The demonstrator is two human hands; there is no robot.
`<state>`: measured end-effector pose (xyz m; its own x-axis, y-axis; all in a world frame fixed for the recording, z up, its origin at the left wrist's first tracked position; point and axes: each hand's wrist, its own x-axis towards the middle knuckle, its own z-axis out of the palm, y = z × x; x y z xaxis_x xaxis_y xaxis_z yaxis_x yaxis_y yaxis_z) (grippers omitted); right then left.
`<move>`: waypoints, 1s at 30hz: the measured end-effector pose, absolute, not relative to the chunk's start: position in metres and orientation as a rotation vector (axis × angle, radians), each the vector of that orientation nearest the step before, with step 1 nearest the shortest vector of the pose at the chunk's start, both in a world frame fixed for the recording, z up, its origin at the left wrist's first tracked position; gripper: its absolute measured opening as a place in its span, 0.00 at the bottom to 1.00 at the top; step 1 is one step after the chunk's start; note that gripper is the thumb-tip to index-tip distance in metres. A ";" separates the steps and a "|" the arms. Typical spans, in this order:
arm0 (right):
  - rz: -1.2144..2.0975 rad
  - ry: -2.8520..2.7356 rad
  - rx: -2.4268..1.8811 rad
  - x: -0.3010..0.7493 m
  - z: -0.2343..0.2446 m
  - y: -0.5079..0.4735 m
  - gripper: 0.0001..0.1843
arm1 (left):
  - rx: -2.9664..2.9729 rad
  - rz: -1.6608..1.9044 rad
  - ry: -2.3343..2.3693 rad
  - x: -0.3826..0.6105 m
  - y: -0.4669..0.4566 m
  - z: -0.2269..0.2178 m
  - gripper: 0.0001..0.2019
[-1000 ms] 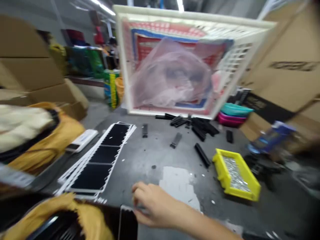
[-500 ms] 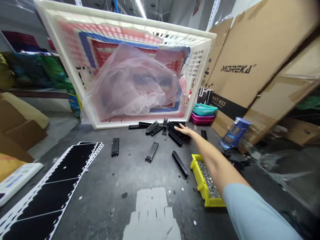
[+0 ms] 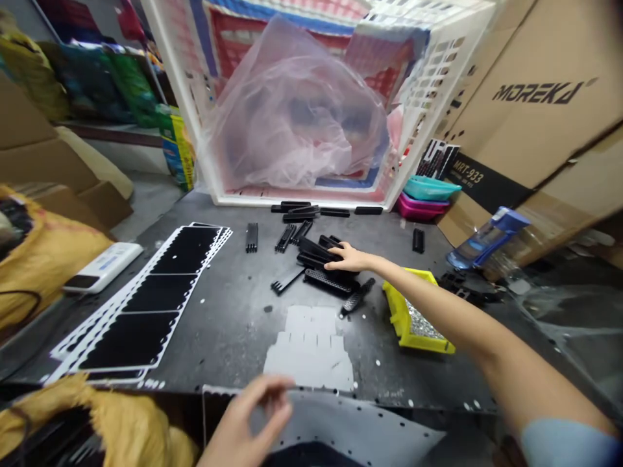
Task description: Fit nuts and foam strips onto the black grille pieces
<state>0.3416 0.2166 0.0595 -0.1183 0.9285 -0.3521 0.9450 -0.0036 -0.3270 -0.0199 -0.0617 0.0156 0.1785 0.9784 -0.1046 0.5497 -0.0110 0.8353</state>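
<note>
My right hand (image 3: 349, 257) reaches in from the right and rests on a heap of black plastic strips (image 3: 331, 282), with its fingers spread over them. Some strips in the heap have a textured face, and one toothed strip (image 3: 287, 281) sticks out to the left. The palm hides part of the heap. At the bottom, just in front of the table's near edge, my left hand (image 3: 256, 415) is raised and slightly blurred. Its fingers are curled but apart from the thumb, and nothing shows in them.
A yellow bin (image 3: 396, 318) of small metal pieces stands under my right forearm. Black label sheets (image 3: 150, 292) and a white device (image 3: 103, 267) lie left. A white basket (image 3: 228, 198) on its side blocks the back. A blue-topped bottle (image 3: 491, 237) leans right, near cartons (image 3: 540, 130).
My right hand has drawn the black strips toward the table's near side, bunching them in a heap. My left hand has come into view at the bottom. The view has tilted down.
</note>
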 end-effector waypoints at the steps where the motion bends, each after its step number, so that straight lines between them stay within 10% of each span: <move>1: -0.790 2.229 1.983 0.329 0.060 0.204 0.49 | 1.677 0.701 1.448 -0.011 -0.051 0.013 0.16; 5: -0.813 2.361 1.724 0.283 0.065 0.157 0.45 | 1.832 1.003 1.487 0.014 0.009 -0.001 0.25; 12: -0.506 2.763 1.659 0.263 0.072 0.074 0.38 | 1.994 1.001 1.522 0.011 0.039 -0.014 0.12; 19: -0.666 3.119 1.776 0.260 0.040 -0.023 0.11 | 2.084 0.829 1.644 -0.012 0.014 -0.011 0.07; 30: -0.479 3.242 1.389 0.156 -0.006 -0.019 0.13 | 2.124 0.843 1.699 -0.019 0.018 0.010 0.13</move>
<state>0.1563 -0.0186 -0.0058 -0.6227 0.7347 0.2690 0.6255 0.6741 -0.3929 -0.0192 0.0181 0.0104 0.1320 0.9568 0.2590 0.7850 -0.2604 0.5620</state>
